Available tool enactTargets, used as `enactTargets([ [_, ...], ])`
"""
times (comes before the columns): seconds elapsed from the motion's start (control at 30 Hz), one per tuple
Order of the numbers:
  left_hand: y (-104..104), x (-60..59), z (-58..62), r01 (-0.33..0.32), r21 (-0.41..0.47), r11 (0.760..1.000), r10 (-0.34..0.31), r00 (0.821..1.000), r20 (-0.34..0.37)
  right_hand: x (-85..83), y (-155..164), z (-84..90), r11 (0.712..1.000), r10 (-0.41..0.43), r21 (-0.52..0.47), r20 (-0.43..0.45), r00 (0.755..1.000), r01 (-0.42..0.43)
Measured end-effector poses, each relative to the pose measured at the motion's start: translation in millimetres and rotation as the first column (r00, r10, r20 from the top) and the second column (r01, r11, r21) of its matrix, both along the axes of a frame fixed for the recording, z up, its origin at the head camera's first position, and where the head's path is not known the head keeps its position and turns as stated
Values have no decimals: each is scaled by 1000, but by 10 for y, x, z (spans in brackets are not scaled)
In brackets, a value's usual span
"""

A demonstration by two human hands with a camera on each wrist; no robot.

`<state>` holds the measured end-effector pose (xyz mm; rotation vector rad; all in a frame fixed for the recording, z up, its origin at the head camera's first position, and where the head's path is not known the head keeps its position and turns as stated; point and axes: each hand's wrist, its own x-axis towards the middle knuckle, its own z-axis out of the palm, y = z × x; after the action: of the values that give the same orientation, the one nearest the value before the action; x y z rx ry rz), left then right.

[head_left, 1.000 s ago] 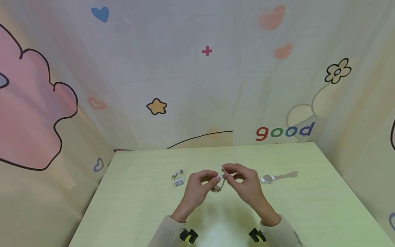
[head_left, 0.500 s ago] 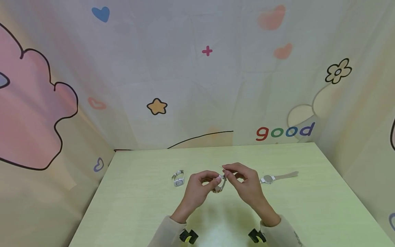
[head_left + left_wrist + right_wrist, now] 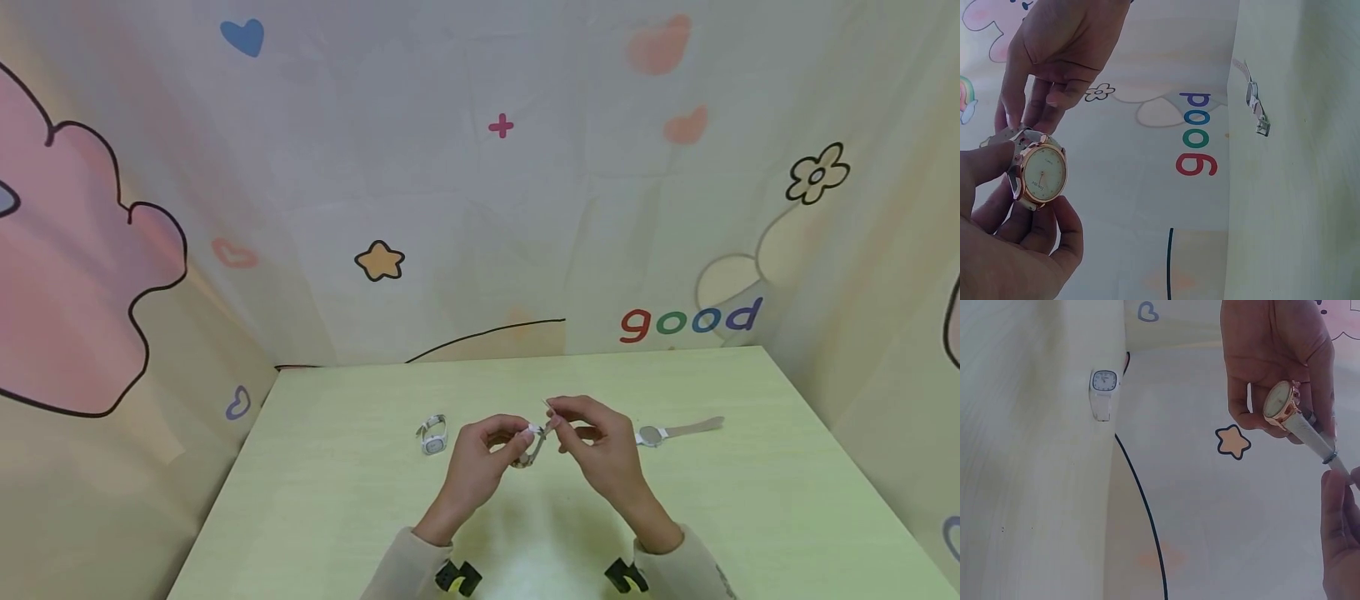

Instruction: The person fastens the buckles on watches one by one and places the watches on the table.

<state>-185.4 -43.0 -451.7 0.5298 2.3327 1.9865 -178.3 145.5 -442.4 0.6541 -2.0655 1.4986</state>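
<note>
Above the pale green bench (image 3: pixel 337 500), a rose-gold watch (image 3: pixel 1043 175), judged light, smooth and best held by its case edges, is pinched by the left hand (image 3: pixel 474 463) while its soft white strap (image 3: pixel 1313 439) is pinched by the right hand (image 3: pixel 600 454).

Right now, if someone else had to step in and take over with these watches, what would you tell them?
Left hand: grips the rose-gold watch by its case, held above the table.
Right hand: pinches the free end of that watch's white strap.
On the table: a small square-faced white watch to the left, and a round watch lying with its strap out flat to the right.
Done: the rose-gold watch is picked up and held in both hands.
Left: whether its strap is fastened or undone cannot be told; the two other watches lie untouched.
</note>
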Motion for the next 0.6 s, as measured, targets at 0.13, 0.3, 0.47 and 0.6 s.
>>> enactTargets([
  [0.13, -1, 8, 7, -13, -9, 1000, 13, 1000, -7, 13, 27, 4, 1000, 24, -7, 20, 1000, -24],
  [0.3, -4, 9, 4, -13, -4, 1000, 13, 1000, -8, 18, 43, -3, 999, 53, -2, 45, 998, -53],
  [0.47, -10, 16, 0, -14, -3, 1000, 14, 1000, -4, 30, 60, -12, 999, 21, 35, 65, 998, -23],
  [0.6, -12, 23, 13, -10, 12, 1000, 10, 1000, 1, 47, 58, 1, 998, -5, 66, 73, 997, 0],
])
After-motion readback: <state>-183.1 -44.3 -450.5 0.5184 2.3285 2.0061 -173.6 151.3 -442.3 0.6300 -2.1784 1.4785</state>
